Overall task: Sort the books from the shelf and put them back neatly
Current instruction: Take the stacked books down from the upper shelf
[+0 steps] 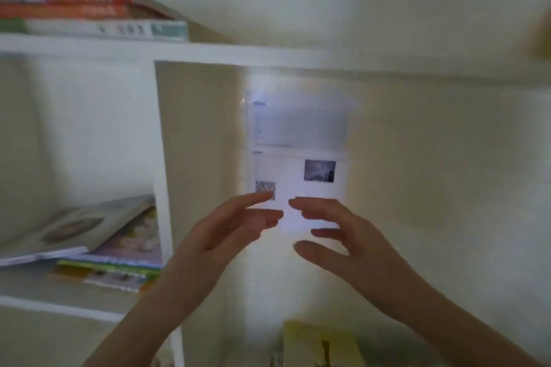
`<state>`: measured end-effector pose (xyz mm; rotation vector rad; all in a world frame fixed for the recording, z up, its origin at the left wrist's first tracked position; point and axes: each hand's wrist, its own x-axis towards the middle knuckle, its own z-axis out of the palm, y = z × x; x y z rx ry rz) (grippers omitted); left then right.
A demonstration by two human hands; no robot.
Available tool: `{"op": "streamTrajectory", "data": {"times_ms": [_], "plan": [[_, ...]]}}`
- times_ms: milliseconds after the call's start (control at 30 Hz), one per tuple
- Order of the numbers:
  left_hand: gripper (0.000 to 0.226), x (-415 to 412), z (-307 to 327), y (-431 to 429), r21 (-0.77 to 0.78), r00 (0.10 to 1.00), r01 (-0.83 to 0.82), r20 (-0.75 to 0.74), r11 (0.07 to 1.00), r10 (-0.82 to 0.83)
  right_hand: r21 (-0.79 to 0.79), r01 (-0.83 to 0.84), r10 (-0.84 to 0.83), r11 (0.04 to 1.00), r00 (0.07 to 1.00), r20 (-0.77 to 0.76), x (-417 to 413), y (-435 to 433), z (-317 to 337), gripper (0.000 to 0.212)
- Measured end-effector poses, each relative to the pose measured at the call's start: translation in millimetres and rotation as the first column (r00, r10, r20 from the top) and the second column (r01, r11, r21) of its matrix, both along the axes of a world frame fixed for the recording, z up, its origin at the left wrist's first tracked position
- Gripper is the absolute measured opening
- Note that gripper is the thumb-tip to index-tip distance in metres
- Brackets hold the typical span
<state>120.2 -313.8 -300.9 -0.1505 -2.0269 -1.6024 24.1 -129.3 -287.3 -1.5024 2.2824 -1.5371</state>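
**Smooth Paint, Glossy Covers**

Smooth white-painted shelf (208,52), faintly satin. Paper books (89,235) with glossy printed covers, pale page edges matt. Printed paper sheet (298,140) under what looks like clear shiny plastic, catching glare. Matt cream wall (432,143). Finer texture lost to blur.

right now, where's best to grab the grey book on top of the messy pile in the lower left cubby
Probably its near long edge, coming from the cubby's open front. The grey book lies tilted, right end raised beside the divider, and its front edge overhangs the books below, leaving finger room underneath. Blur hides finer detail.
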Motion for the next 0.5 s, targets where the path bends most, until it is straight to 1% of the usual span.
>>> {"op": "streamTrajectory", "data": {"times_ms": [67,167,233,267,300,333,400,433,467,500], "plan": [[0.029,25.0,41.1,-5.8,0.008,0.992,-0.051,-0.117,0.999,0.051,-0.090,-0.085,0.065,0.992,0.976,-0.209,25.9,-12.7,54.0,0.033],[0.036,63.8,91.4,-12.9,0.019,0.961,-0.088,-0.261,0.996,0.089,-0.188,-0.188,0.071,0.964,0.865,-0.497,59.0,-28.5,123.1,0.027],[0.034,82.9,117.8,-17.0,0.025,0.936,-0.108,-0.333,0.994,0.110,-0.222,-0.203,0.029,0.954,0.797,-0.604,67.1,-43.4,162.5,0.027],[0.033,88.8,128.3,-20.0,0.033,0.927,-0.129,-0.352,0.991,0.132,-0.225,-0.182,0.006,0.957,0.790,-0.613,67.2,-53.5,180.3,0.031],[0.033,93.3,137.5,-22.9,0.055,0.921,-0.140,-0.359,0.989,0.151,-0.200,-0.143,-0.007,0.969,0.798,-0.603,67.0,-66.2,196.6,0.042],[0.033,96.2,143.6,-27.3,0.081,0.918,-0.159,-0.356,0.984,0.178,-0.123,-0.101,0.009,0.987,0.807,-0.590,65.7,-80.6,211.0,0.060],[0.032,97.1,149.5,-38.5,0.139,0.914,-0.211,-0.323,0.968,0.246,0.117,-0.024,0.088,0.993,0.808,-0.583,62.0,-114.3,231.2,0.092],[0.030,96.6,148.4,-45.9,0.168,0.913,-0.238,-0.296,0.956,0.280,0.229,0.011,0.128,0.973,0.802,-0.584,61.0,-131.8,236.5,0.101],[0.028,96.0,145.6,-53.4,0.198,0.910,-0.272,-0.264,0.942,0.319,0.314,0.047,0.156,0.948,0.792,-0.590,59.2,-148.9,239.4,0.105],[0.030,96.2,141.9,-59.5,0.227,0.908,-0.302,-0.228,0.926,0.352,0.367,0.086,0.167,0.926,0.779,-0.604,55.9,-165.7,240.4,0.106]]}}
